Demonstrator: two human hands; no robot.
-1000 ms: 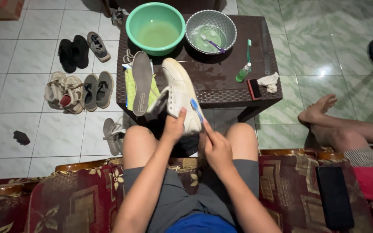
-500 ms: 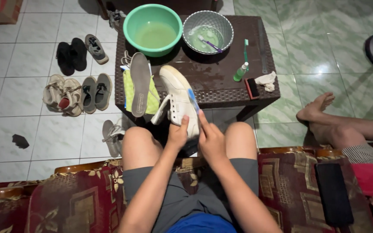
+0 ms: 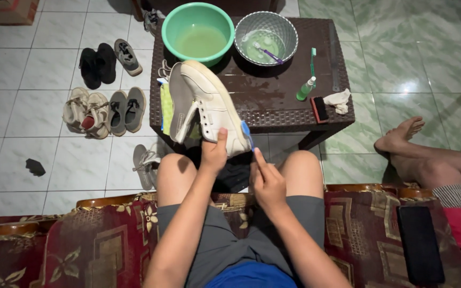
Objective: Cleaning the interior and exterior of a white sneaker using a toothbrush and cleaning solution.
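Shoe: white sneaker (image 3: 209, 106) — likely light, stiff-soled; left hand (image 3: 214, 154) clamps its heel.
Brush: right hand (image 3: 268, 184) pinches blue toothbrush (image 3: 247, 133) — slippery if wet.

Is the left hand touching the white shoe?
Touching: in the head view the left hand wraps its fingers around the white shoe, no gap visible.

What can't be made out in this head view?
- Blue brush: bristles hidden against the white shoe; right hand covers its handle.
- Shoe's heel: behind the left hand.
- Green basin: murky liquid hides the bottom.
- Second person's body: cut off by the right edge, only a foot and shin show.
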